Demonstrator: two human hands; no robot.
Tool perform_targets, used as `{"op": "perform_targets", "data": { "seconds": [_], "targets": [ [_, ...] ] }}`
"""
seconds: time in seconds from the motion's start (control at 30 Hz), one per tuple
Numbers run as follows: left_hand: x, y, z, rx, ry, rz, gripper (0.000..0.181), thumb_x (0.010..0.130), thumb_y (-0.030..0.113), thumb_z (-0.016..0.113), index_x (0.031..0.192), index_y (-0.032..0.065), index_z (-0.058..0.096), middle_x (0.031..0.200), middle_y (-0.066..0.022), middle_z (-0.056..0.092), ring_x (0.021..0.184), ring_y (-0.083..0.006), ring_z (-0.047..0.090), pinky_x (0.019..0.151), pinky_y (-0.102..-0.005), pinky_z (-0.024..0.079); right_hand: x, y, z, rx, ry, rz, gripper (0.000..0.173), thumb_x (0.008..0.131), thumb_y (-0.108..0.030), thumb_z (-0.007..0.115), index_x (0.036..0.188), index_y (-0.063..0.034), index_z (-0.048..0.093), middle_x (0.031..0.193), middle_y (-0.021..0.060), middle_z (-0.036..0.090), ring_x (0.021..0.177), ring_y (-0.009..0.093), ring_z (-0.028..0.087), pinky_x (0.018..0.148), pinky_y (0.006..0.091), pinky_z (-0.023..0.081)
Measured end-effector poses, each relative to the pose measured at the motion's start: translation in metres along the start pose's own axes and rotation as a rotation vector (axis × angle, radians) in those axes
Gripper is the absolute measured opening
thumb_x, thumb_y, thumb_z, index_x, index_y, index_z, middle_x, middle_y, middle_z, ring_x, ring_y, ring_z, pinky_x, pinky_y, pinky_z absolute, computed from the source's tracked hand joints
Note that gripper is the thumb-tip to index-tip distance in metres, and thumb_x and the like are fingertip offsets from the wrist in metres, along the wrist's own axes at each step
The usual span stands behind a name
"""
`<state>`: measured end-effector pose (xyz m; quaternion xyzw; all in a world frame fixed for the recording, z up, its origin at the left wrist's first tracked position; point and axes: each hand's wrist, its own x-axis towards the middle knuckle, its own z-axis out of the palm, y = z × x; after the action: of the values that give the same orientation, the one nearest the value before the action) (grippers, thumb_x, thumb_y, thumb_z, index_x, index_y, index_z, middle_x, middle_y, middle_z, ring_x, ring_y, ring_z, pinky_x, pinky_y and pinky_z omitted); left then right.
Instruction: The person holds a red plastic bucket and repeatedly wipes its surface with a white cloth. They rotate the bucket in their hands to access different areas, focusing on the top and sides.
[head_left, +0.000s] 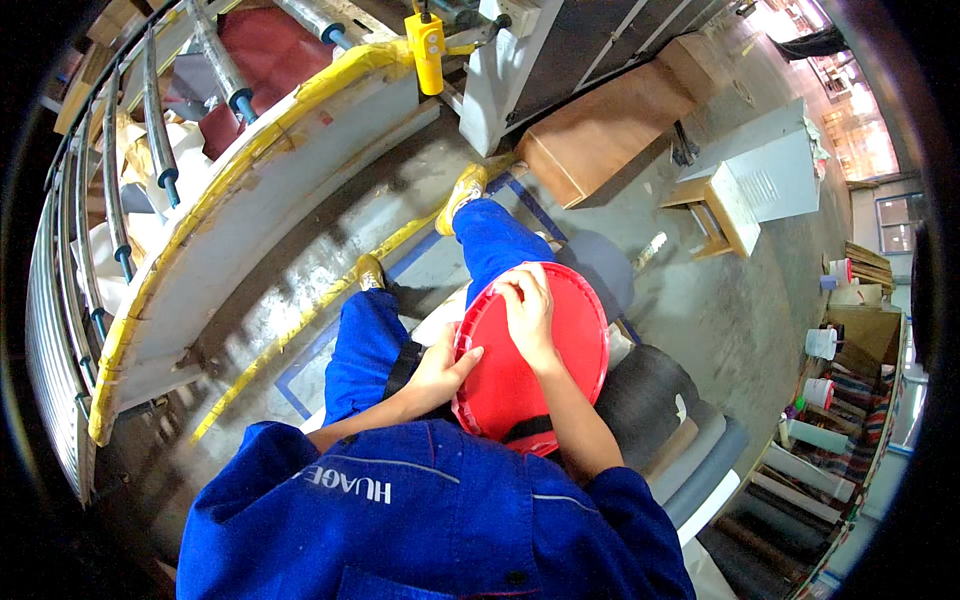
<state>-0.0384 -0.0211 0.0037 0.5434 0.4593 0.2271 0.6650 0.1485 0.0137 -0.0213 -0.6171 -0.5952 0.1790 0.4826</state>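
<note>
A round red plastic bucket lid (574, 330) with a notched rim lies in front of my torso, above my blue-trousered legs. My left hand (442, 371) grips its left edge, the thumb resting on top and the fingers out of sight beneath. Bent over the upper left rim, the fingers of my right hand (529, 307) pinch the edge, where a small whitish bit shows. A black strip (527, 427) crosses the lid's near side. Whatever is under the lid is hidden.
Rolls of dark sheet material (649, 405) lie close on the right. Left stands a curved machine edge wrapped in yellow tape (202, 206), with metal rollers (157, 135) behind. A yellow push-button pendant (427, 56) hangs ahead, near a brown box (600, 135) and a wooden stool (720, 210).
</note>
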Motion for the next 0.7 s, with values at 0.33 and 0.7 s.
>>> {"op": "perform_targets", "data": {
  "seconds": [0.33,0.7],
  "targets": [
    [-0.001,-0.003,0.007,-0.180,0.015,-0.030,0.048,0.098,0.021,0.061,0.135,-0.0021,0.043,0.122,-0.0214,0.063,0.114,-0.0260,0.061,0.100,-0.0376,0.046,-0.009,-0.004,0.002,-0.013,0.091,0.061,0.009,0.082,0.000,0.071,0.084,-0.0034,0.062,0.087,0.0115,0.059,0.085,0.029,0.059,0.077,0.0403,0.048],
    [-0.002,-0.010,0.001,-0.029,0.028,-0.105,0.050,0.098,0.025,0.061,0.135,-0.0022,0.042,0.121,-0.0258,0.063,0.115,-0.0331,0.062,0.099,-0.0405,0.046,0.017,-0.009,-0.023,-0.039,-0.397,0.007,0.016,0.077,-0.013,0.079,0.086,-0.0040,0.069,0.087,0.0095,0.059,0.091,0.029,0.059,0.086,0.0400,0.048]
  ]
}}
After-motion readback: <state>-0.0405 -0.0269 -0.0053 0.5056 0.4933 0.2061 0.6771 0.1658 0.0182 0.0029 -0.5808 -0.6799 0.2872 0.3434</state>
